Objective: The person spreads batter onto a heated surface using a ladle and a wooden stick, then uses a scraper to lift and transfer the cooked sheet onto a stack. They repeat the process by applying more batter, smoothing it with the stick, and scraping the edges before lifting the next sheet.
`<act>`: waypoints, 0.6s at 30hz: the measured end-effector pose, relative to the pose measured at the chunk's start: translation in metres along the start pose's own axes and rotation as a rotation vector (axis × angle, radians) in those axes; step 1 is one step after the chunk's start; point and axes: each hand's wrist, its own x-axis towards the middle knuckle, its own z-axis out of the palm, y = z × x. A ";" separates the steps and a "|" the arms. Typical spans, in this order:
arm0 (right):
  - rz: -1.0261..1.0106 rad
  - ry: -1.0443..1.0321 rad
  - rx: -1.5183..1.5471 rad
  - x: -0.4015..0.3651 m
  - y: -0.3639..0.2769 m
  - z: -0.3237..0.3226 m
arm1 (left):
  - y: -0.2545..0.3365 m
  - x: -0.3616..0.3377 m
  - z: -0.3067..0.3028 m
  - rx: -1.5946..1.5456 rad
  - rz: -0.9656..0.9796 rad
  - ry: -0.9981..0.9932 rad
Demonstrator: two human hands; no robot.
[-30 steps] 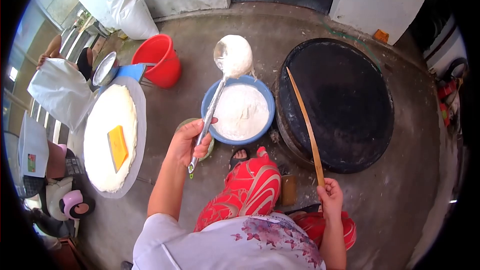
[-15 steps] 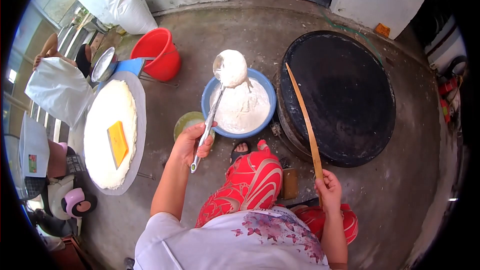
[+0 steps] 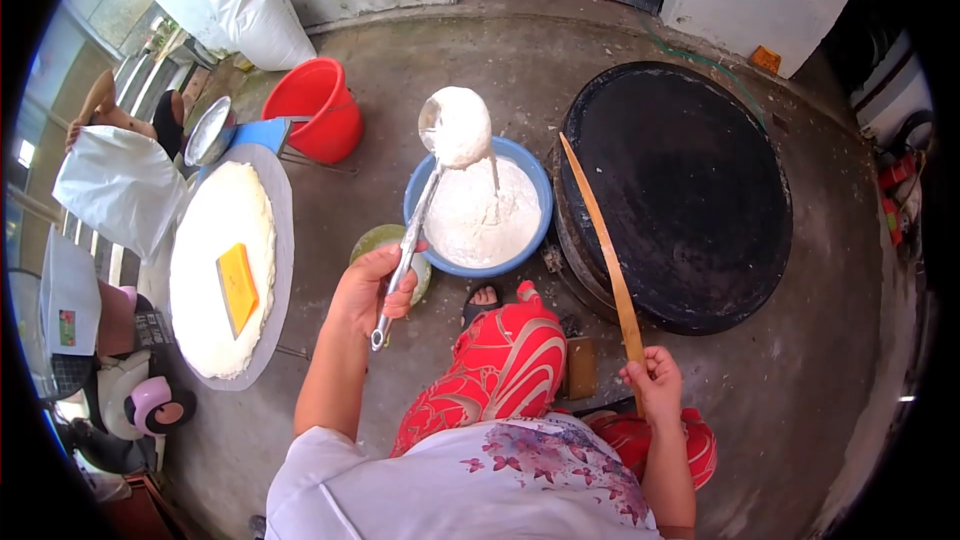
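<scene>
My left hand [image 3: 375, 285] is closed round the handle of a metal ladle [image 3: 418, 215]. Thick white batter fills and coats its bowl, and a strand hangs from it toward the batter [image 3: 485, 225] in the blue basin [image 3: 546, 205]. The ladle's bowl is above the far-left rim of that basin. In my right hand [image 3: 655, 385], fingers closed on its near end, is a long, flat wooden spatula [image 3: 607, 252]. Its pointed tip lies over the left edge of a large round black griddle [image 3: 680, 200].
At left, a round board [image 3: 278, 310] bears a white sheet and a yellow scraper [image 3: 238, 288]. Beyond stand a red bucket [image 3: 315, 110] and a white sack [image 3: 262, 15]. A greenish bowl [image 3: 380, 237] is behind my left hand. Another person's arm [image 3: 100, 100] is near a white bag [image 3: 120, 185].
The ladle has shifted slightly up and left with its batter, and the hanging strand shows more clearly. The wooden spatula's tip has moved a little left.
</scene>
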 end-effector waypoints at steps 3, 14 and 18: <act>-0.014 -0.005 -0.005 -0.001 -0.001 0.001 | 0.002 -0.002 0.003 0.004 -0.001 0.001; -0.047 0.036 -0.054 -0.004 -0.003 -0.007 | 0.012 0.002 0.025 0.004 0.036 -0.015; -0.143 0.094 -0.165 -0.004 -0.025 -0.006 | 0.011 0.023 0.050 0.028 0.068 -0.012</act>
